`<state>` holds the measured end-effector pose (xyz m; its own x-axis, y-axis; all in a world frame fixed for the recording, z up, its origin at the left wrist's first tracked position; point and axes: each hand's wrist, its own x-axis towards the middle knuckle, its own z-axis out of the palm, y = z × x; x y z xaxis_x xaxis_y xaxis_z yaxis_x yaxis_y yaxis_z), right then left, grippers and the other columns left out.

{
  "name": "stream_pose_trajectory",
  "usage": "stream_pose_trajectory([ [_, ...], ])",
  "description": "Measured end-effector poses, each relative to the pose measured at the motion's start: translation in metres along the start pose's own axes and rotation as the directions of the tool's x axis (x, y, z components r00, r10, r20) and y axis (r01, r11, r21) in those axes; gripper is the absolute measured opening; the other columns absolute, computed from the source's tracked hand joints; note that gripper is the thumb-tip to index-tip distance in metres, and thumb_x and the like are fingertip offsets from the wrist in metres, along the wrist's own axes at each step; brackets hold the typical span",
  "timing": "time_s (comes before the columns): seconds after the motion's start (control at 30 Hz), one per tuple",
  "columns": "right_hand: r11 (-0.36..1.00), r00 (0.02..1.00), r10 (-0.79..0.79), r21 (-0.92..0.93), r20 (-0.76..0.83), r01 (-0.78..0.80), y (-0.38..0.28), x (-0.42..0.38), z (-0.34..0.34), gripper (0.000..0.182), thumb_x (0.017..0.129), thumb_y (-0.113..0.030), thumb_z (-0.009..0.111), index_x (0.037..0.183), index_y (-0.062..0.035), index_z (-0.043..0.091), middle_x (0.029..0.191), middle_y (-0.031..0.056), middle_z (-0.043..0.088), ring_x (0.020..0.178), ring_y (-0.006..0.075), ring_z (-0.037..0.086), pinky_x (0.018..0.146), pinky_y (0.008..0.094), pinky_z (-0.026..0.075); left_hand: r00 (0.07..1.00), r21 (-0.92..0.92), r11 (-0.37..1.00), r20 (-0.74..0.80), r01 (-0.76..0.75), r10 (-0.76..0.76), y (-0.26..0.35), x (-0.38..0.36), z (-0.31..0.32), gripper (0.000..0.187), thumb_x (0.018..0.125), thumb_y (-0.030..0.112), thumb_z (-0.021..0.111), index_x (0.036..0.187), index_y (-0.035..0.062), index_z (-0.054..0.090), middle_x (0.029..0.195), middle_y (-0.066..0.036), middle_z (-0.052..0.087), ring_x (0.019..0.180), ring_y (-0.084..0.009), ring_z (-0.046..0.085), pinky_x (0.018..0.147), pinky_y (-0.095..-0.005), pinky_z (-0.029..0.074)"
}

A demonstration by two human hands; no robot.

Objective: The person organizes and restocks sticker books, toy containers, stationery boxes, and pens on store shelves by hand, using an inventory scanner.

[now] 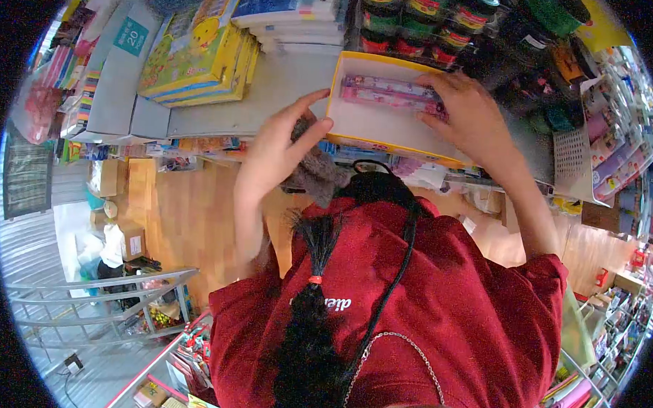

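A grey cloth (pixel 319 168) hangs from my left hand (pixel 274 148), tucked against its palm. The index finger and thumb of that hand are apart, with their tips at the left wall of a shallow white box with a yellow rim (pixel 387 125). Inside the box lie two slim, clear-and-pink patterned cases (pixel 391 92), side by side. My right hand (pixel 473 115) reaches over the box's right end. Its thumb and fingers close around the right ends of the cases and hide them.
Yellow illustrated boxes (pixel 195 59) and a stack of acrylic marker boxes (pixel 289 30) stand on the grey shelf (pixel 273 80) to the left. Lidded jars (pixel 419 20) fill the back. A white perforated basket (pixel 576 166) is at right. A metal railing (pixel 114 304) stands lower left.
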<state>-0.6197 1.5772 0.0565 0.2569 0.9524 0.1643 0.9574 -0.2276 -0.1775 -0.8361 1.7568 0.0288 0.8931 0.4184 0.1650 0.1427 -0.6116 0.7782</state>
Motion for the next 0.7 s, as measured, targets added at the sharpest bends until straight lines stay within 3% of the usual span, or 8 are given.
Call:
stream_pose_trajectory([
  [0.13,0.977,0.997,-0.07,-0.206,-0.039,0.06,0.001,0.002,0.02,0.045,0.071,-0.02,0.07,0.112,-0.0092,0.055,0.111,0.0128,0.058,0.109,0.029,0.052,0.089,0.0425,0.044,0.997,-0.078,0.995,0.031,0.07,-0.067,0.0,-0.001,0.001,0.042,0.088,0.022,0.059,0.125,0.0056,0.05,0.075,-0.014,0.06,0.071,-0.0247,0.06,0.07,-0.0327,0.045],
  [0.23,0.964,0.999,-0.027,-0.262,0.04,0.037,-0.001,0.006,0.024,0.046,0.071,-0.02,0.07,0.114,-0.0092,0.054,0.115,0.0112,0.056,0.107,0.029,0.054,0.09,0.0441,0.043,0.995,-0.093,0.991,0.049,0.092,-0.087,0.001,0.0,0.001,0.042,0.088,0.021,0.059,0.125,0.0058,0.048,0.074,-0.013,0.06,0.071,-0.0233,0.06,0.07,-0.0322,0.045],
  [0.33,0.96,0.993,0.061,-0.279,0.104,-0.03,-0.007,0.009,0.021,0.048,0.072,-0.02,0.07,0.115,-0.0093,0.052,0.114,0.0117,0.057,0.102,0.0303,0.058,0.087,0.0432,0.046,0.997,-0.091,0.993,0.033,0.074,-0.071,0.0,0.001,0.003,0.042,0.087,0.019,0.059,0.125,0.0058,0.047,0.074,-0.012,0.06,0.071,-0.022,0.06,0.07,-0.0316,0.045],
  [0.53,0.979,0.996,0.029,-0.206,0.087,-0.01,0.007,0.014,0.027,0.05,0.072,-0.022,0.069,0.117,-0.0099,0.05,0.106,0.0143,0.061,0.092,0.0335,0.063,0.078,0.0429,0.051,0.993,-0.151,0.982,0.041,0.113,-0.108,0.001,0.001,0.005,0.04,0.087,0.018,0.059,0.123,0.0053,0.046,0.074,-0.012,0.06,0.073,-0.0214,0.06,0.072,-0.0307,0.044],
  [0.7,0.976,0.976,0.109,-0.205,0.187,-0.07,0.004,0.019,0.024,0.05,0.074,-0.024,0.068,0.118,-0.0101,0.049,0.105,0.0145,0.062,0.092,0.0345,0.062,0.079,0.0438,0.051,0.991,-0.125,0.983,0.046,0.134,-0.129,0.003,0.001,0.004,0.039,0.088,0.018,0.058,0.123,0.0051,0.046,0.074,-0.013,0.06,0.073,-0.0219,0.06,0.072,-0.0307,0.044],
])
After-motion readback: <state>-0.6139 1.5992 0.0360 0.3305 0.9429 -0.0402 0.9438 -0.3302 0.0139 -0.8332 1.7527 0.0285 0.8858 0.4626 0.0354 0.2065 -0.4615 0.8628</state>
